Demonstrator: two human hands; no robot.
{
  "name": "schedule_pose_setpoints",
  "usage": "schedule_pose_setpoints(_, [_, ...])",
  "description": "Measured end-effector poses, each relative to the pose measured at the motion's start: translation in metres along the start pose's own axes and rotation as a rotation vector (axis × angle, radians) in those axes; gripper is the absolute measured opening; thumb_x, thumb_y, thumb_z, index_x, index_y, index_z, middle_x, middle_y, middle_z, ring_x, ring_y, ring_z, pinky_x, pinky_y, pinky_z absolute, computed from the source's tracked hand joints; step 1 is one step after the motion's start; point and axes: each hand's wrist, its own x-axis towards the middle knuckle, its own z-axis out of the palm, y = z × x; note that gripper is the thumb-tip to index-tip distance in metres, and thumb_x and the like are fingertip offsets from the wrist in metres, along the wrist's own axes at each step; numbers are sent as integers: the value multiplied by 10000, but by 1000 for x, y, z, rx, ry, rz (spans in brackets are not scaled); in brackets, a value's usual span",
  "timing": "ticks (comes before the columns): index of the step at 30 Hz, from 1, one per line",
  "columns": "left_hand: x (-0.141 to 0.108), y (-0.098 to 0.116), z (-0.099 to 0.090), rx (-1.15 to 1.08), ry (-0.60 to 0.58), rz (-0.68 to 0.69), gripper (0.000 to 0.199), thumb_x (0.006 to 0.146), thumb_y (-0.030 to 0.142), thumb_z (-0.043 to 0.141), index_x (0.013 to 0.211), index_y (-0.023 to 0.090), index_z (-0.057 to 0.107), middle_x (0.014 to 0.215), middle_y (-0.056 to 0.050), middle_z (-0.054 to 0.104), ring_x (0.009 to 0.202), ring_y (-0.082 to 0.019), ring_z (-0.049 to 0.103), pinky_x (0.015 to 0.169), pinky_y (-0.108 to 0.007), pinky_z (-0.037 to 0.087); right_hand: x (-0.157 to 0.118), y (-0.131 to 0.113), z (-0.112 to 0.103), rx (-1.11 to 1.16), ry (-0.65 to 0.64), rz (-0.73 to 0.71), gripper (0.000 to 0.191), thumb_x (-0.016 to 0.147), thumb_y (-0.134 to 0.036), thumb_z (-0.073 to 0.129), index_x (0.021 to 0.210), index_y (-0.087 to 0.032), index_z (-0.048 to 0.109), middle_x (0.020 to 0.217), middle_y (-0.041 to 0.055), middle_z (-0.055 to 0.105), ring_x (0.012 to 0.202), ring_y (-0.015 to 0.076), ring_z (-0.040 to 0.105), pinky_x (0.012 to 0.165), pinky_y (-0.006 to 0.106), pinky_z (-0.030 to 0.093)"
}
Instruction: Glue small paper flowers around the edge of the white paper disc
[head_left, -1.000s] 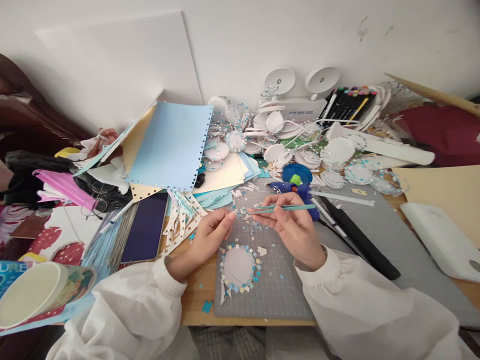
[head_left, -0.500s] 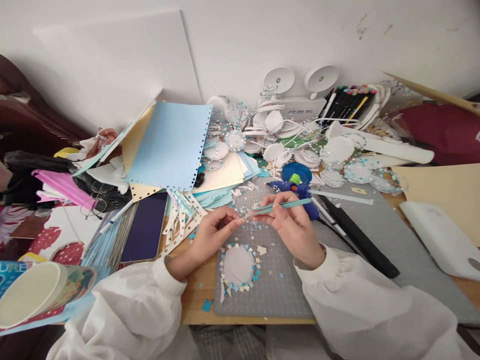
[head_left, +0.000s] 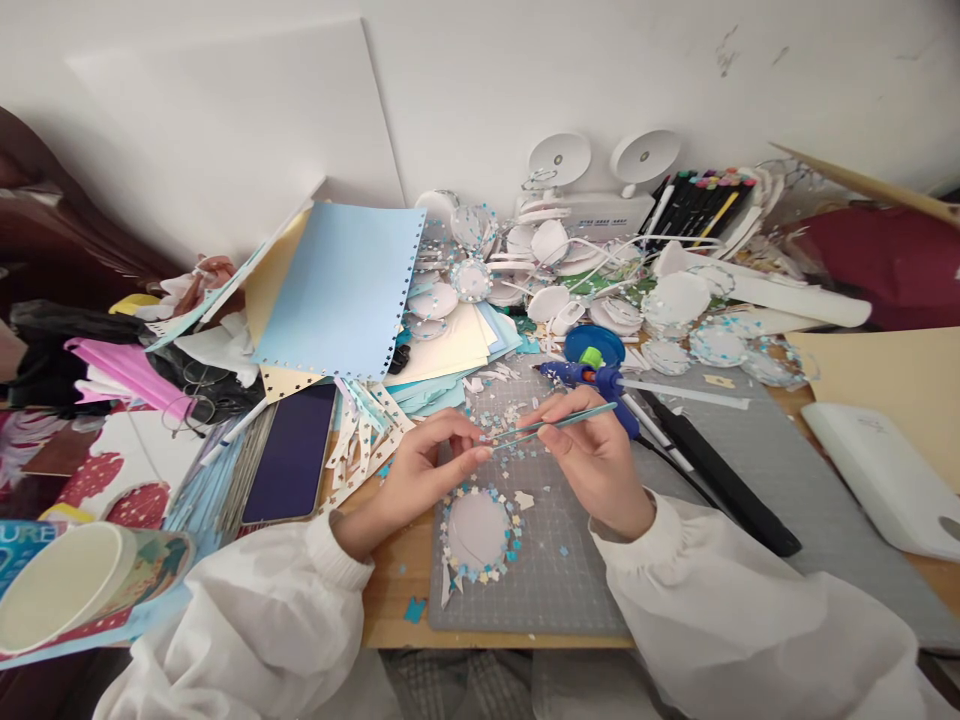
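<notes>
A: In the head view, how do the hands stand?

B: The right hand [head_left: 589,460] has its grip closed on slim teal tweezers [head_left: 581,415], whose prongs look slightly parted. The left hand [head_left: 427,468] brings finger and thumb nearly together at the tips; whether that grip has hold of a tiny piece, I cannot tell.

A: How would you do this well?

B: I'd pinch lightly, rest both wrists, and let the prong ends meet squarely at the fingertips, so nothing small bends or springs away.

A: And the piece below?

B: A flat, round, whitish disc [head_left: 478,532] lies on the gray gridded cutting mat [head_left: 574,590], just below the left hand. Small paper stars in blue, white and cream ring its edge, crowded and uneven; its middle is plain except for a faint line.
</notes>
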Motion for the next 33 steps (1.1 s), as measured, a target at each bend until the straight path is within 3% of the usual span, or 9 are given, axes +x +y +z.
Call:
schedule_pose_setpoints(7, [0,0,-1,30,14,30,119,870,249,617,813,155,661,773,-43,610,710,-140,553,643,-254,432,0,0,1,17,81,30,109,840,-269,680,874,-242,579,857,6,682,740,157,692,699,340,595])
schedule_pose_setpoints(16, [0,-4,-1,48,-13,66,99,857,228,639,833,150,695,759,-51,639,683,-139,561,632,-260,442,-1,-5,4,-49,75,60,121,816,-291,703,841,-242,595,820,14,709,646,152,681,669,343,610])
schedule_pose_setpoints(33, [-1,-4,0,106,-32,42,149,864,277,635,829,156,713,733,-48,639,673,-142,572,632,-257,456,-1,-8,4,-70,77,-5,121,823,-272,694,819,-236,578,769,11,688,615,155,669,608,331,583])
